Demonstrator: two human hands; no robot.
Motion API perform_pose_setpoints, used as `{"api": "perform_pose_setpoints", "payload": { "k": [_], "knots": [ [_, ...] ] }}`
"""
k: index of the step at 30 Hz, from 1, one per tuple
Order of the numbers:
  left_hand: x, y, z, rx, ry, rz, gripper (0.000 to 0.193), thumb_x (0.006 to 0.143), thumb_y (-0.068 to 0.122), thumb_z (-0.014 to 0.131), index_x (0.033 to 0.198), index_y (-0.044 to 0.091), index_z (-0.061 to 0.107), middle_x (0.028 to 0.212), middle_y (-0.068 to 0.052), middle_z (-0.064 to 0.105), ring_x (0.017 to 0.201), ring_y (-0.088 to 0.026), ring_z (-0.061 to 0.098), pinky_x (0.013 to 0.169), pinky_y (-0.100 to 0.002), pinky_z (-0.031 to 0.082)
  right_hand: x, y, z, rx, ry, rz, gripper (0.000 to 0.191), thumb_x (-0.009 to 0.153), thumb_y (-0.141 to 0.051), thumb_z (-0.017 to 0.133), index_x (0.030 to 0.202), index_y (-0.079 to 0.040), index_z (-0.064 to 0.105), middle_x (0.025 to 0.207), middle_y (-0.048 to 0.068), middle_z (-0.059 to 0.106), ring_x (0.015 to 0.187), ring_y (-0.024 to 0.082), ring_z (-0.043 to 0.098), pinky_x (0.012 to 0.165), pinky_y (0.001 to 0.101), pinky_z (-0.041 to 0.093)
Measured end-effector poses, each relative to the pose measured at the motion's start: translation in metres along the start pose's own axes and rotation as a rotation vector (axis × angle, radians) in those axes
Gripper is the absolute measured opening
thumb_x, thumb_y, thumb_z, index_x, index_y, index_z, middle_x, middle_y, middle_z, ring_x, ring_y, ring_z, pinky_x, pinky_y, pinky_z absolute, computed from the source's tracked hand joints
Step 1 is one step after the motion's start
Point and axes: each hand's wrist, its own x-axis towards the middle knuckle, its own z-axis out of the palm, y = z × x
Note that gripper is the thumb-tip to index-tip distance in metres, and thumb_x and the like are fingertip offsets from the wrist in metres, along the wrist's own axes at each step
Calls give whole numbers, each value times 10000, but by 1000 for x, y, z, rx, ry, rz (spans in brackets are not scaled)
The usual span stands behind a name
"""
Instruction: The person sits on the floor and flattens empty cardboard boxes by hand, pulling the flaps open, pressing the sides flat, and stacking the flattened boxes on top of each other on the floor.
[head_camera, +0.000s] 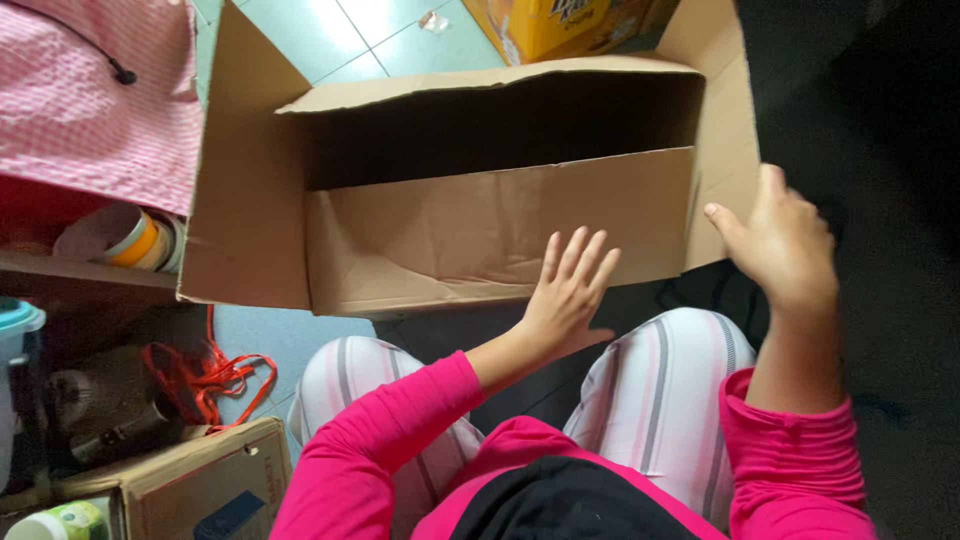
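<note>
A large brown cardboard box (470, 190) lies open in front of the seated person, on the floor between the knees and the far tiles, its dark inside showing behind the near flap. The work in hand looks like folding the flaps in to close it.

The left hand (570, 290) lies flat on the near long flap (480, 235), fingers (585, 255) spread wide and straight, pressing rather than gripping. The right hand (780, 245) is at the right side flap (725, 150), fingers loosely curled about its near edge, thumb out; whether it truly pinches the card I cannot tell.

As a judgement, the next move calls for holding the long flap down while the side flap swings inward over it.

To the left lie an orange cord (215, 375), a roll of tape (125, 240) and a pink checked cloth (95, 95).
</note>
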Motion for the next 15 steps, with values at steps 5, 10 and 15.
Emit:
{"api": "perform_pose_setpoints", "payload": {
  "k": [5, 10, 15],
  "knots": [
    [14, -22, 14, -235, 78, -82, 1331, 566, 672, 848, 1551, -3, 259, 1594, -267, 282, 1506, -475, 207, 1221, -668, 87, 2, 16, 22, 132, 55, -76, 441, 1022, -246, 660, 1400, -31, 588, 1091, 317, 711, 1041, 486, 683, 908, 551, 529],
    [70, -87, -9, -97, 289, -165, 1196, 614, 566, 897, 1500, 4, 323, 1452, -225, 433, 1406, -405, 366, 1194, -641, 168, -7, 15, 12, 312, 258, -237, 447, 1008, -112, 711, 1424, -2, 594, 1014, 248, 745, 928, 349, 753, 840, 435, 581],
    [95, -101, -37, -387, 232, -150, 450, 753, 337, 866, 1077, 118, 643, 1041, -41, 675, 1095, -258, 635, 953, -451, 399, -19, -3, -9, 427, 310, -181, 527, 991, -41, 719, 1492, -14, 558, 856, 209, 740, 709, 256, 733, 710, 360, 560]
  ]
}}
